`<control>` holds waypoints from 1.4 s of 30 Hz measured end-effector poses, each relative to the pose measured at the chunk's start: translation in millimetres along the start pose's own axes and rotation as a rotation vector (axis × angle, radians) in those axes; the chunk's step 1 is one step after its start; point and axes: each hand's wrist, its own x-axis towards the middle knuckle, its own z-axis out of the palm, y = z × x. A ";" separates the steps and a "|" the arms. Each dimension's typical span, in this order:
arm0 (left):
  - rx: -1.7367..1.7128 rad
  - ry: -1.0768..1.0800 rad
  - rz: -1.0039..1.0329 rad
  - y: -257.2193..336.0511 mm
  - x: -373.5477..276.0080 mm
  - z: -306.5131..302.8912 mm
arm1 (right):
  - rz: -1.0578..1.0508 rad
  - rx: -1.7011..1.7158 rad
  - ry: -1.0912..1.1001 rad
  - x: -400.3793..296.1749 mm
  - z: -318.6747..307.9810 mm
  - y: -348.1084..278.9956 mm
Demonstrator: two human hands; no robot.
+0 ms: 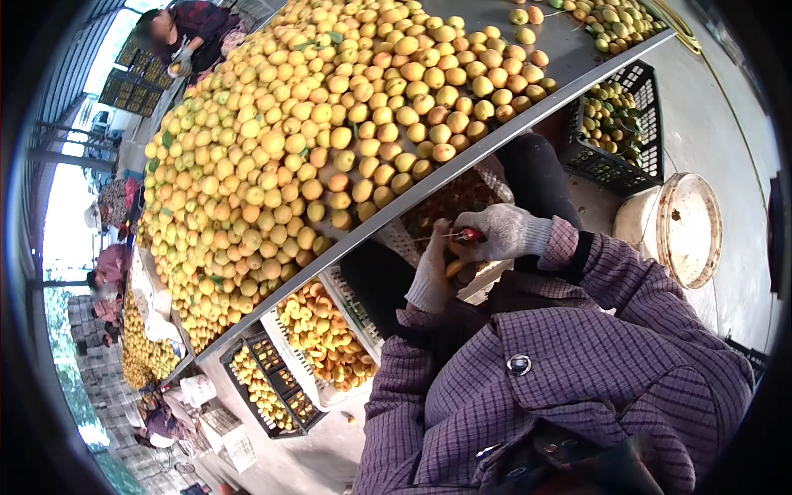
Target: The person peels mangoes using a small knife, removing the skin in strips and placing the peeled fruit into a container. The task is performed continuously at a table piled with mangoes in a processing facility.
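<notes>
My right hand (504,232), in a white knitted glove, is closed around the red handle of a small tool (471,234) with a thin metal shaft pointing left. Close beside it, my left hand (433,272), gloved too, is curled around an orange-yellow fruit (456,267), probably an apricot, partly hidden by the fingers. Both hands are over my lap, above a crate (458,192) holding dark brownish pieces. Beyond them, a heap of whole yellow-orange fruit (272,142) covers a metal-edged table (433,179).
At the left below the table stand a white crate of halved fruit (322,334) and a black crate of fruit (263,387). A black crate of greenish fruit (646,142) and a stained bucket (690,229) are at the right. Several people work farther off, one at the upper left (198,37).
</notes>
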 end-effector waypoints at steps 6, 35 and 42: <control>0.097 0.040 0.152 -2.5 2.9 -22.4 | 0.005 0.306 0.103 3.7 20.4 2.1; 1.687 0.729 0.607 173.3 80.2 -112.9 | 0.054 0.896 0.392 -32.6 41.0 39.1; -0.128 -0.171 0.555 91.2 5.5 -41.1 | 0.057 1.132 0.258 -33.5 21.3 -6.2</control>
